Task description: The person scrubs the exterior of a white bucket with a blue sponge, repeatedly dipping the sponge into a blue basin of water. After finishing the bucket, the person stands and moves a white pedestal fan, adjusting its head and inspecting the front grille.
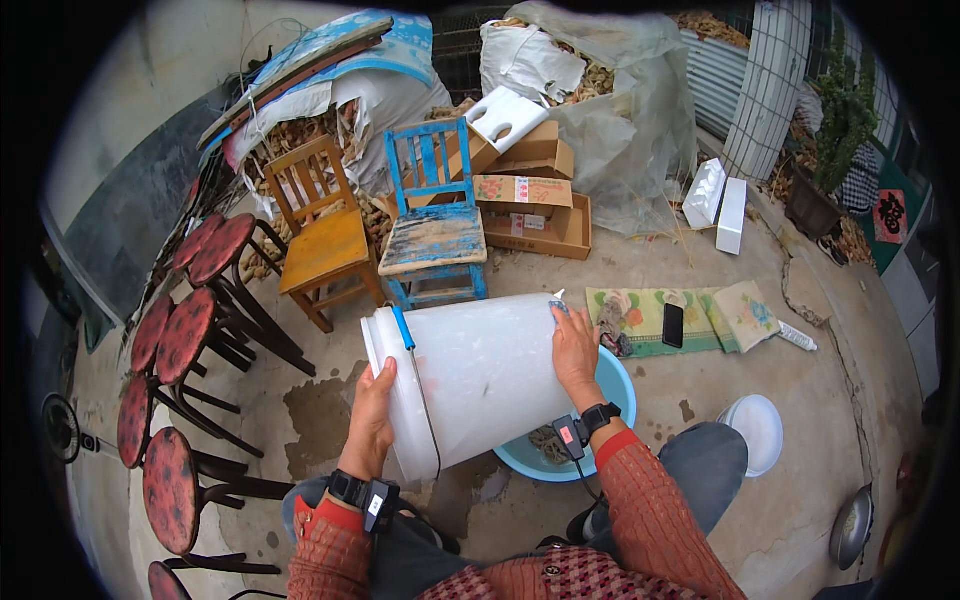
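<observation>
A large white plastic bucket (pixel 480 375) lies on its side above my lap, tilted, its rim end to the left. My left hand (pixel 373 412) grips the rim. Close to that hand, the wire handle with its blue grip (pixel 403 328) hangs across the bucket's side. At the base end, my right hand (pixel 576 352) presses a small blue-and-white piece (pixel 557 304) against the bucket; its kind is mostly hidden by the fingers. Below and behind the bucket stands a light-blue basin (pixel 619 390) with a wet grey cloth (pixel 550 445) inside, partly covered.
A floral mat (pixel 637 315) bears a phone (pixel 673 325) and a crumpled rag (pixel 613 326). To the right are a small white tub (pixel 756 435) and a metal pan (pixel 851 527). Round stools (pixel 171 491) line the left; a yellow chair (pixel 326 251) and blue chair (pixel 433 236) stand ahead.
</observation>
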Available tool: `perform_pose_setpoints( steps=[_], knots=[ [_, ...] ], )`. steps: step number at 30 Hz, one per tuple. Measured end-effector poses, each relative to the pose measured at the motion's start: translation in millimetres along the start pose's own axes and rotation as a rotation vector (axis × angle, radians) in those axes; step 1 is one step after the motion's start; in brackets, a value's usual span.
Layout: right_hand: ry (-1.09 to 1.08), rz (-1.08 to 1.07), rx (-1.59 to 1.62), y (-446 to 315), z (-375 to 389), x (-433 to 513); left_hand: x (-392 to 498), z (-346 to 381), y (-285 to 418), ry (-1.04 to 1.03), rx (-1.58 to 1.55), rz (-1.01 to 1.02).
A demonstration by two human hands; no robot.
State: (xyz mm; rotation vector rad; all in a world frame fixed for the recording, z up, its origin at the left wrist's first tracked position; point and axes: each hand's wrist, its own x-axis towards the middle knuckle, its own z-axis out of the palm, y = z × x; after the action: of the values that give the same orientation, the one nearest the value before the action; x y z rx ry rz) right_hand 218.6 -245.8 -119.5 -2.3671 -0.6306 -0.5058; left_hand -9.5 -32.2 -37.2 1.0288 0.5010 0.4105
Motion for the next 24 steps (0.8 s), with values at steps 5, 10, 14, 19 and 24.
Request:
perform_pose_setpoints(
  steps=[5, 10, 14, 19, 24],
  knots=[
    [0.025, -0.302, 0.072, -67.6, -3.3, -43.0, 3.7, -4.6, -2.4, 0.046, -0.022, -0.032],
    [-0.061, -0.538, 0.313, -124.5, -15.6, -95.6, 8.0, -8.9, -5.8, 0.117, -0.120, -0.088],
    [-0.048, -0.227, 0.066, -65.3, -15.4, -45.3, 4.2, -14.4, -6.7, 0.112, -0.110, -0.106],
    [0.015, -0.286, 0.147, -88.4, -10.2, -59.9, 8.5, -20.2, -10.5, 0.105, -0.214, -0.103],
    [-0.109, -0.476, 0.272, -118.6, -21.2, -91.8, 11.8, -28.0, -13.4, 0.166, -0.227, -0.141]
  ],
)
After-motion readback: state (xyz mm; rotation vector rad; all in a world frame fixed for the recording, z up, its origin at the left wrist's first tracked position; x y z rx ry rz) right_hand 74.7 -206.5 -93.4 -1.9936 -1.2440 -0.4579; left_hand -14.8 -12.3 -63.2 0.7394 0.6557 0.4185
